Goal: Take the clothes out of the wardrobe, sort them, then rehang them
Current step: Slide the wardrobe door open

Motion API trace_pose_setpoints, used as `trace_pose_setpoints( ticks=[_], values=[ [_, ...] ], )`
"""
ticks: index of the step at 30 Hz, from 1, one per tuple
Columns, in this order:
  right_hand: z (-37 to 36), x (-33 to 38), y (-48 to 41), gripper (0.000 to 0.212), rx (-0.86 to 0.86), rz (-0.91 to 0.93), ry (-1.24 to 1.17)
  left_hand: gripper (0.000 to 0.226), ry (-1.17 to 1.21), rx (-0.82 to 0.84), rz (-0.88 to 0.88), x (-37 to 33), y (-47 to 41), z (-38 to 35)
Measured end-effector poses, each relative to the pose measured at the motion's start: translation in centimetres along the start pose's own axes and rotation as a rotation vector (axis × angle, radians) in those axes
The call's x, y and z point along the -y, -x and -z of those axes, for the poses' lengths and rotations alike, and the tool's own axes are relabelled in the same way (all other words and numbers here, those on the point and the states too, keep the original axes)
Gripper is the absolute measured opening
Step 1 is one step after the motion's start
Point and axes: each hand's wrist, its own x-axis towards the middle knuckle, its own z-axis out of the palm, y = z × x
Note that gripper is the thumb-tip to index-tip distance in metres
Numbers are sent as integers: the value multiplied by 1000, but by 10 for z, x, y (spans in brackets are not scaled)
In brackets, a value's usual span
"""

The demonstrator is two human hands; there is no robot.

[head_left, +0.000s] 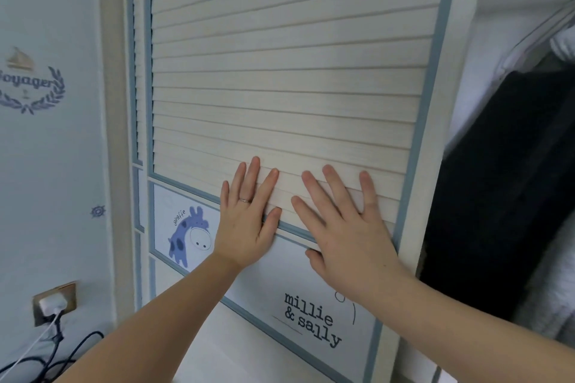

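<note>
Cream slatted door (280, 71) beside dark clothes (497, 180); left grip (245, 227) and right grip (345, 227) press it, fingers straight

The left forearm (161, 317) and right forearm (460, 317) are bare. The left hand (245, 224) wears a thin, pale metal ring (245, 200) on its ring finger. Its nails and those of the right hand (345, 227) are short and plain.
</note>
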Motion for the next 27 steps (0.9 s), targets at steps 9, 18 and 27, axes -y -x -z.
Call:
trace_pose_setpoints(
  ticks=[9,18,27],
  values=[
    [-6,32,-40,81,18,6,19,63,-4,-1,52,43,-5,9],
    [-11,61,-78,79,13,13,34,59,-14,-6,53,88,-10,18],
    [-16,83,-104,80,5,16,27,60,-6,-33,23,123,-16,21]
  ],
)
